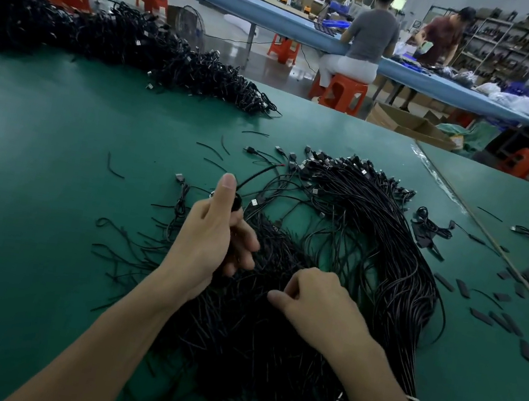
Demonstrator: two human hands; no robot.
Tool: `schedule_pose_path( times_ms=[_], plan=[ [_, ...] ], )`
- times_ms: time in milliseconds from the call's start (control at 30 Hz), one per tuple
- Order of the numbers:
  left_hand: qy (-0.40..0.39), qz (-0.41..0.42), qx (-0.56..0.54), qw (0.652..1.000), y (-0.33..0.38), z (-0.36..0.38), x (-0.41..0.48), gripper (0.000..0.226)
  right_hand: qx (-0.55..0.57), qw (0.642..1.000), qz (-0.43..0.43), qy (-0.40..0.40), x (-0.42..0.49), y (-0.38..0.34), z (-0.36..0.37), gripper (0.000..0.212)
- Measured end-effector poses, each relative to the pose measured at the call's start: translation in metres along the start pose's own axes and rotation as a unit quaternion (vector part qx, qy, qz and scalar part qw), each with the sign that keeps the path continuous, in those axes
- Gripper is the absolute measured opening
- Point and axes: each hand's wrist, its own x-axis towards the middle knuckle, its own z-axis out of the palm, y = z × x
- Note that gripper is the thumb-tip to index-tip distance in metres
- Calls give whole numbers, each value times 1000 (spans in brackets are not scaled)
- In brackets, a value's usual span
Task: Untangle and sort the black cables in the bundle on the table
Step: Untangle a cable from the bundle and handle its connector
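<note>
Both hands are in the bundle (387, 239) of black cables on the green table (54, 175), left hand (213, 237) gripping a few strands (260, 174), right hand (319, 304) pinching into the bundle, where a hard tug could likely tighten knots.

both bare forearms in from the bottom edge, left hand (213, 234) mid-frame, thumb straight up, fingers wrapped round black cables (238, 204), right hand (320, 303) just lower right, knuckles up, fingers curled down, fingertips hidden
</note>
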Motion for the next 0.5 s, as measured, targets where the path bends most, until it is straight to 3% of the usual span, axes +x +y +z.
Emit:
schedule_pose_path(
  times_ms=[167, 300, 400, 500],
  plan=[
    [-16, 20, 13, 1000, -4, 1, 0, 62, 33, 999, 5, 20, 3, -6, 8, 22],
    [14, 15, 0, 1000, -3, 1, 0, 61, 29, 999, -12, 16, 1, -7, 3, 20],
    [27, -2, 5, 1000, -2, 2, 1, 66, 45, 995, -55, 73, -4, -6, -7, 17],
    [20, -18, 17, 999, -2, 3, 0, 70, 140, 975, -107, 136, -7, -8, -21, 17]
  ],
)
